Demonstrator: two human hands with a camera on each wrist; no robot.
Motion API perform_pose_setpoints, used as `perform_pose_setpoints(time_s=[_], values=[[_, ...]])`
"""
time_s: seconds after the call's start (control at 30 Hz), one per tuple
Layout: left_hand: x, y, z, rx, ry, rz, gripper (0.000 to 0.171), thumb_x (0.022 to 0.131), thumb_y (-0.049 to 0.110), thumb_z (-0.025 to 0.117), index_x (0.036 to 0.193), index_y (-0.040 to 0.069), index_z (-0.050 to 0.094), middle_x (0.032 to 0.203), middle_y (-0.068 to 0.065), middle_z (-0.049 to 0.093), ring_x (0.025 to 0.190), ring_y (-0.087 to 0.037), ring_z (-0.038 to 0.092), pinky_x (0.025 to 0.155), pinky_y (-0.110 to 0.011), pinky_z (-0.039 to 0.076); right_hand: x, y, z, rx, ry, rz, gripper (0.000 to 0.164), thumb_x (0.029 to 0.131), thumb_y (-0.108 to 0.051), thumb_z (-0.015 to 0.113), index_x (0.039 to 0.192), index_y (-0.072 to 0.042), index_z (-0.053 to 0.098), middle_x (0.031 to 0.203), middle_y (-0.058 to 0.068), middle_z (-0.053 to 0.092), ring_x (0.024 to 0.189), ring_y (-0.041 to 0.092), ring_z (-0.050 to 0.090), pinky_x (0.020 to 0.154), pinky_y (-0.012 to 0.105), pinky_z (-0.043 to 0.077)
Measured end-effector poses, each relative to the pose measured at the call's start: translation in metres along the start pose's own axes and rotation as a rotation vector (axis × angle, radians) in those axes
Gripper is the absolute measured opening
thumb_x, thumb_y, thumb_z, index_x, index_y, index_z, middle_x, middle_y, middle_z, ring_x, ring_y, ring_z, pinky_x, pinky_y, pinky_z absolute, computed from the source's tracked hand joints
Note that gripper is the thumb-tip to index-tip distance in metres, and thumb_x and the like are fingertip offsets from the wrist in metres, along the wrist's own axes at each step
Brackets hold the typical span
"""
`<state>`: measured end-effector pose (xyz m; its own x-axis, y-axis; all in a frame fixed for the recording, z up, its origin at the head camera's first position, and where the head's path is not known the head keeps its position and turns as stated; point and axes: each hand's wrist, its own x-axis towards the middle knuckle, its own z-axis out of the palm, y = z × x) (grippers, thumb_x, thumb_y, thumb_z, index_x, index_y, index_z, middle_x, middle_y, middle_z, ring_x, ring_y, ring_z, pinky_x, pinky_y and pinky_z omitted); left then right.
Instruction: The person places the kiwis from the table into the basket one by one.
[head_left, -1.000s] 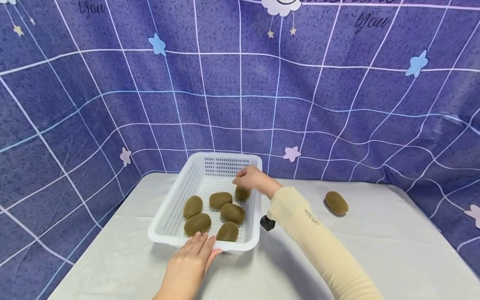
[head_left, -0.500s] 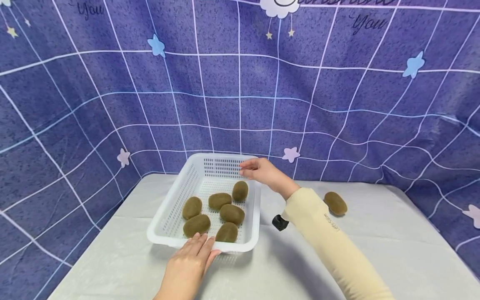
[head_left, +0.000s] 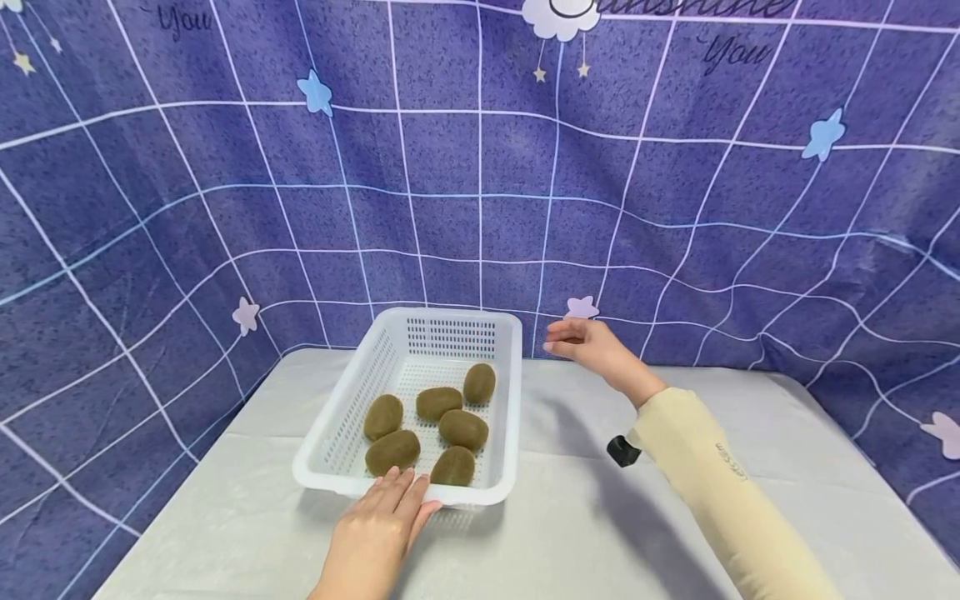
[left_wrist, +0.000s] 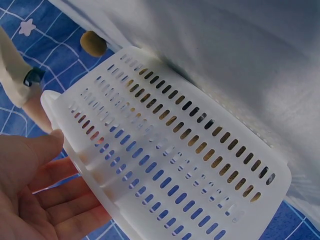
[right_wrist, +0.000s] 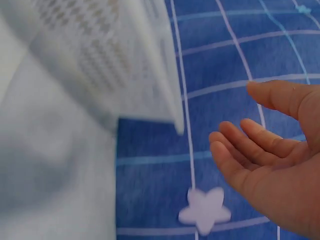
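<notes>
A white perforated plastic basket (head_left: 512, 417) stands on the table in the head view, with several brown kiwifruits (head_left: 463, 429) lying in it. My left hand (head_left: 375, 529) holds its near rim, fingers over the edge and thumb outside; the left wrist view shows reddish fingertips through the slots. To the right of the basket, my right hand (head_left: 592, 346) is in the air with loosely bent fingers and nothing in them. One more kiwifruit (left_wrist: 93, 44) lies outside the basket in the left wrist view; in the head view the right sleeve covers its place.
A white cloth covers the table (head_left: 247, 500). Behind and to the left hangs a purple-blue curtain (head_left: 450, 225) with grid lines and stars. A small black block (head_left: 623, 451) sits at the right wrist, under the cream sleeve (head_left: 720, 475).
My right hand has let go of a kiwifruit at the basket's back right, risen and moved right, out past the rim. The left hand and basket have stayed put.
</notes>
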<state>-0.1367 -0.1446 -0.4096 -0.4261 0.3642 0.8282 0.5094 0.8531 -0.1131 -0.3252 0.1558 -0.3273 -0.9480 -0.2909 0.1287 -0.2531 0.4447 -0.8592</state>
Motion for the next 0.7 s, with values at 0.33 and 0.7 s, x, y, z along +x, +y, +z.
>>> perform_pose_setpoints(time_s=[0.33, 0.7], values=[[-0.001, 0.001, 0.001, -0.003, -0.009, -0.007, 0.063, 0.105, 0.043, 0.028, 0.092, 0.002, 0.073, 0.088, -0.017, 0.072, 0.078, -0.033, 0.071, 0.066, -0.044, 0.060, -0.027, 0.054, -0.042, -0.139, 0.086, -0.032, 0.046, 0.089, -0.009, 0.068, 0.126, 0.012, 0.052, 0.117, 0.028, 0.062, 0.107, 0.038, 0.061, 0.092, 0.039, 0.053], [-0.001, -0.001, 0.000, -0.004, -0.024, -0.007, 0.063, 0.105, 0.043, 0.027, 0.093, 0.002, 0.072, 0.089, -0.017, 0.072, 0.078, -0.034, 0.071, 0.067, -0.043, 0.060, -0.057, 0.101, -0.082, -0.291, 0.127, 0.032, 0.049, 0.088, -0.010, 0.069, 0.124, 0.016, 0.050, 0.117, 0.034, 0.058, 0.107, 0.046, 0.058, 0.087, 0.041, 0.054]])
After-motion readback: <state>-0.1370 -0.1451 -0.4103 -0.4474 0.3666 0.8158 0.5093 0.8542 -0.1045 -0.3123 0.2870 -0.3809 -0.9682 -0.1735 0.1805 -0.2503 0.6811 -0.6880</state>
